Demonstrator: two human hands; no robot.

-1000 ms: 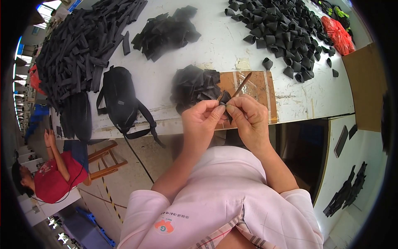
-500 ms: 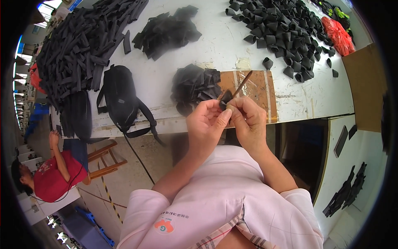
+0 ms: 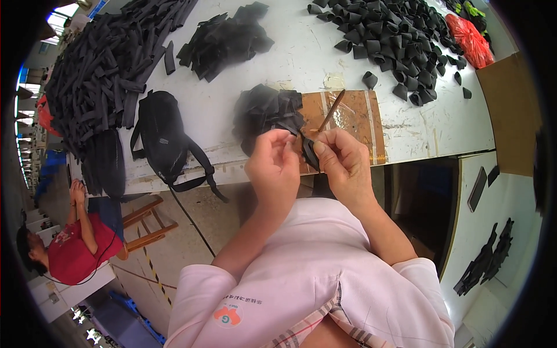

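Observation:
A small folded piece of black fabric [image 3: 311, 156] is pinched between the thumb and fingers of my right hand [image 3: 348, 165] and hangs down at the table's front edge. Beside its left side, my left hand [image 3: 271, 162] is closed with curled fingers; what is in its fingertips, if anything, I cannot make out. A thin brown pointed stick [image 3: 332, 110] slants up behind my right fingers, over a brown taped board [image 3: 370, 119]. Whether my hand touches the stick is hidden. Left of the board, close to my left hand, lies a pile of flat black pieces [image 3: 270, 110].
Black strips [image 3: 110, 64] heap up at the far left. Another black flat pile [image 3: 226, 40] lies beyond. Folded black loops [image 3: 394, 46] spread at the far right, near a red plastic bag [image 3: 469, 40]. A black bag with straps [image 3: 162, 139] lies left; a person in red [image 3: 84, 246] sits there.
My fingertips met around the black piece before; now my hands are farther apart. More of the piece shows, hanging from my right hand. The left hand has shifted left.

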